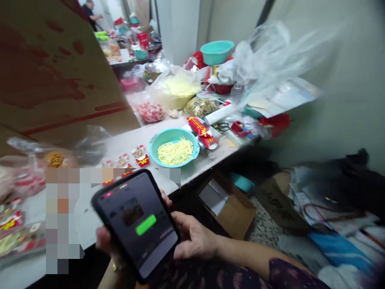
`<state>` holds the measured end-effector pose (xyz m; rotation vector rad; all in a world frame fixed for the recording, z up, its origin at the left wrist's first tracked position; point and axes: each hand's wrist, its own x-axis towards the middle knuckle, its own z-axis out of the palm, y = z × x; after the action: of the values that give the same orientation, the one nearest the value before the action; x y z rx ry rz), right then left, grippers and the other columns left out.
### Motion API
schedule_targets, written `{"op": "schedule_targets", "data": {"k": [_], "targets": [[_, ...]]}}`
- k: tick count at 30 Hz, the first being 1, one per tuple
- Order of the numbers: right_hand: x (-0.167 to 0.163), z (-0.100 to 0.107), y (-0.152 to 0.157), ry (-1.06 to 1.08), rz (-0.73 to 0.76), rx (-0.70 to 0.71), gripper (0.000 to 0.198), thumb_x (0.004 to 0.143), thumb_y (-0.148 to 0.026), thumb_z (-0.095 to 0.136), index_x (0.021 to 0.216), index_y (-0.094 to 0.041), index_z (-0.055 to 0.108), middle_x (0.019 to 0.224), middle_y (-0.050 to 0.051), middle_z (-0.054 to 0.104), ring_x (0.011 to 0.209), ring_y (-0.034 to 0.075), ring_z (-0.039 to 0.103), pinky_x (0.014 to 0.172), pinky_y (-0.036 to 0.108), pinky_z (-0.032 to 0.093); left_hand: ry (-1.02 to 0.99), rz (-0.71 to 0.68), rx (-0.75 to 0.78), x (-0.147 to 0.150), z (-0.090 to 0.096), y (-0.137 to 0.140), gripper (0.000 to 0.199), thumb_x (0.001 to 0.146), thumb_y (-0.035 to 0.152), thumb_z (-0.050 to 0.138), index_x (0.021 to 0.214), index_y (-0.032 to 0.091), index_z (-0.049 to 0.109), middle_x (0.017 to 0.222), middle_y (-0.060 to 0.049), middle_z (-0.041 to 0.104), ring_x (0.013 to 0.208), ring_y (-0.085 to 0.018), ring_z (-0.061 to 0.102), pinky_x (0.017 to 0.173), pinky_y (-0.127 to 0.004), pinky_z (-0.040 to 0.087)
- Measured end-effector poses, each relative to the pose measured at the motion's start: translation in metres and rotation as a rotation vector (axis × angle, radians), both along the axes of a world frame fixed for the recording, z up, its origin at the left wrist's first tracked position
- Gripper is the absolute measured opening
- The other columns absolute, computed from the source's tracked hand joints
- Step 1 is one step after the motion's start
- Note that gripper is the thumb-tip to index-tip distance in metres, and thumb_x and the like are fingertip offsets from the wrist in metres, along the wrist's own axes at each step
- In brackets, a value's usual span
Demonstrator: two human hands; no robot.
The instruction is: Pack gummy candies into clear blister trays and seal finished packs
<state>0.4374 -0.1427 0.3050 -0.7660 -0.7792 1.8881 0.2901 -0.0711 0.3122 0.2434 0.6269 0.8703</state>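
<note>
A black smartphone (129,233) is tilted in front of me, its screen dark with a small picture and a bright green bar. My left hand (108,244) is closed round its left edge, with a gold ring on one finger; part of the hand is hidden behind the phone. Along the right edge, my right hand (197,237) grips it with the thumb near the lower corner. Beyond the phone, a turquoise basin (152,149) on the table holds pale yellow sticks (175,153). Small red packets with yellow marks (142,160) lie left of the basin.
Bags of pink-and-white pieces (150,111) and pale yellow stuff (182,90) stand behind the basin. Scissors (221,127) lie to its right. A large cardboard box (60,80) rises at left. An open carton (237,212) sits below the table. Another person (90,14) is far back.
</note>
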Motion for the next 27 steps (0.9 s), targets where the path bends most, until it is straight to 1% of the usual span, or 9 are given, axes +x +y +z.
{"op": "schedule_targets", "data": {"k": [2, 6, 10, 12, 15, 18, 20, 22, 27], "targets": [[-0.002, -0.012, -0.016, 0.041, -0.102, -0.114, 0.055, 0.061, -0.035, 0.072, 0.109, -0.020, 0.051, 0.092, 0.002, 0.058, 0.084, 0.013, 0.054, 0.079, 0.028, 0.043, -0.010, -0.055, -0.035, 0.011, 0.000, -0.003, 0.077, 0.047, 0.065, 0.062, 0.112, 0.023, 0.055, 0.099, -0.010, 0.064, 0.086, -0.031, 0.060, 0.073, -0.045, 0.051], [0.000, -0.028, -0.044, 0.050, -0.325, -0.185, 0.053, 0.060, -0.035, 0.073, 0.107, -0.018, 0.055, 0.090, 0.003, 0.061, 0.082, 0.012, 0.055, 0.076, 0.028, 0.045, 0.003, -0.256, -0.124, 0.035, -0.016, -0.006, 0.078, 0.051, 0.063, 0.061, 0.117, 0.022, 0.053, 0.100, -0.010, 0.065, 0.086, -0.033, 0.061, 0.073, -0.045, 0.051], [0.017, -0.029, -0.066, 0.082, -0.406, -0.201, 0.053, 0.060, -0.034, 0.073, 0.108, -0.018, 0.056, 0.085, 0.002, 0.063, 0.066, 0.009, 0.057, 0.063, 0.024, 0.049, -0.028, -0.489, -0.183, 0.063, -0.031, -0.012, 0.072, 0.055, 0.070, 0.050, 0.118, 0.035, 0.051, 0.106, -0.001, 0.064, 0.094, -0.032, 0.059, 0.075, -0.045, 0.052], [0.027, -0.026, -0.079, 0.089, -0.451, -0.191, 0.054, 0.060, -0.035, 0.073, 0.109, -0.019, 0.055, 0.083, 0.002, 0.063, 0.057, 0.007, 0.056, 0.057, 0.022, 0.048, -0.059, -0.599, -0.210, 0.078, -0.034, -0.017, 0.069, 0.057, 0.071, 0.047, 0.117, 0.037, 0.051, 0.108, 0.002, 0.063, 0.098, -0.031, 0.058, 0.079, -0.045, 0.051], [0.045, -0.026, -0.099, 0.075, -0.539, -0.185, 0.052, 0.062, -0.036, 0.072, 0.107, -0.018, 0.055, 0.080, 0.002, 0.063, 0.053, 0.007, 0.057, 0.051, 0.019, 0.046, -0.129, -0.754, -0.237, 0.106, -0.039, -0.028, 0.068, 0.059, 0.069, 0.048, 0.114, 0.030, 0.055, 0.110, -0.001, 0.062, 0.100, -0.030, 0.057, 0.087, -0.042, 0.046], [0.069, -0.030, -0.120, 0.058, -0.622, -0.198, 0.049, 0.062, -0.035, 0.071, 0.105, -0.016, 0.056, 0.080, 0.003, 0.063, 0.058, 0.009, 0.060, 0.050, 0.018, 0.045, -0.191, -0.895, -0.255, 0.145, -0.043, -0.044, 0.073, 0.058, 0.074, 0.043, 0.109, 0.023, 0.060, 0.108, -0.004, 0.063, 0.104, -0.030, 0.055, 0.090, -0.039, 0.045], [0.091, -0.033, -0.136, 0.041, -0.680, -0.210, 0.047, 0.063, -0.035, 0.071, 0.103, -0.016, 0.055, 0.080, 0.003, 0.063, 0.061, 0.011, 0.061, 0.053, 0.020, 0.046, -0.213, -0.926, -0.246, 0.177, -0.045, -0.059, 0.074, 0.063, 0.074, 0.038, 0.107, 0.019, 0.061, 0.106, -0.006, 0.064, 0.104, -0.030, 0.054, 0.088, -0.039, 0.045], [0.116, -0.034, -0.153, 0.008, -0.733, -0.223, 0.046, 0.065, -0.034, 0.070, 0.104, -0.017, 0.054, 0.082, 0.003, 0.064, 0.063, 0.012, 0.061, 0.055, 0.022, 0.047, -0.231, -0.905, -0.234, 0.211, -0.048, -0.075, 0.073, 0.068, 0.071, 0.035, 0.108, 0.016, 0.060, 0.104, -0.008, 0.064, 0.100, -0.030, 0.056, 0.084, -0.039, 0.046], [0.181, -0.034, -0.190, -0.052, -0.792, -0.249, 0.041, 0.069, -0.033, 0.066, 0.106, -0.018, 0.053, 0.082, 0.003, 0.065, 0.065, 0.013, 0.060, 0.057, 0.024, 0.046, -0.266, -0.902, -0.280, 0.288, -0.054, -0.109, 0.076, 0.070, 0.070, 0.034, 0.108, 0.008, 0.056, 0.096, -0.013, 0.064, 0.089, -0.027, 0.060, 0.083, -0.040, 0.044]]}}
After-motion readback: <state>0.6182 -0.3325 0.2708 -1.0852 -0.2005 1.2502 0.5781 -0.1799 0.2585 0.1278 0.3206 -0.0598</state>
